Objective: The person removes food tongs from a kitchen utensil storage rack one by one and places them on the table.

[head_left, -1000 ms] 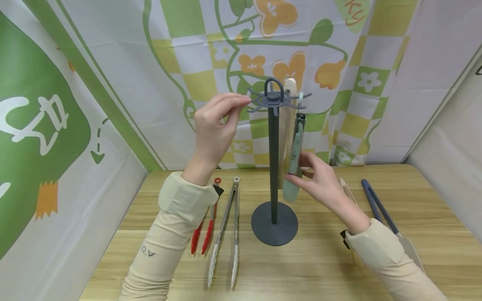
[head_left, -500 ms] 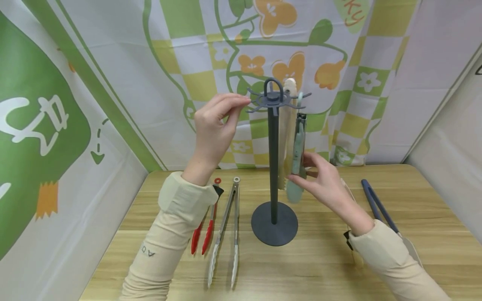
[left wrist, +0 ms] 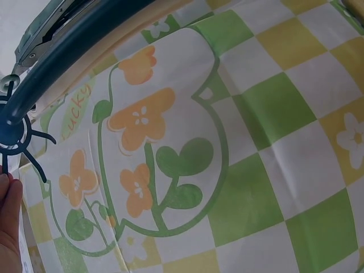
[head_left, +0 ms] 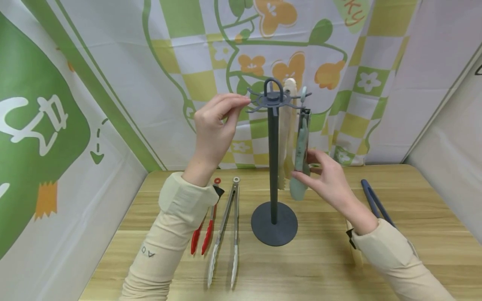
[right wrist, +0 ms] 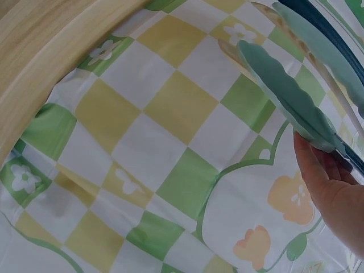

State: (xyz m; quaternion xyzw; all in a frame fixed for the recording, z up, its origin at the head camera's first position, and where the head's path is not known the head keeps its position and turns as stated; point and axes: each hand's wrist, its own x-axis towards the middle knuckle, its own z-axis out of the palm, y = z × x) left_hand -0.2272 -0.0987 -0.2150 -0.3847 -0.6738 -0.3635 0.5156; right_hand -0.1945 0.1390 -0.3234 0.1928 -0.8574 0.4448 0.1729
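Note:
A dark grey utensil stand (head_left: 274,167) with a ring of hooks on top stands upright on the table. My left hand (head_left: 216,125) pinches the tip of one hook at its left side; in the left wrist view, that hand (left wrist: 8,227) shows only at the edge. On the stand's right, my right hand (head_left: 331,179) holds pale green tongs (head_left: 301,146) upright near their lower half. Their top ring is at a right-hand hook; whether it is around the hook, I cannot tell. Beige tongs (head_left: 289,121) hang just behind. Green tips (right wrist: 284,96) show in the right wrist view.
Red-tipped tongs (head_left: 207,236) and long metal tongs with white tips (head_left: 235,251) lie left of the stand. Blue-handled tongs (head_left: 374,200) lie at the right, partly under my right forearm. A beige utensil (head_left: 355,255) is also partly hidden there. A printed curtain hangs behind.
My right hand has shifted the green tongs a little to the right, and their top ring is slightly higher, farther out along the hooks. My left hand has stayed put.

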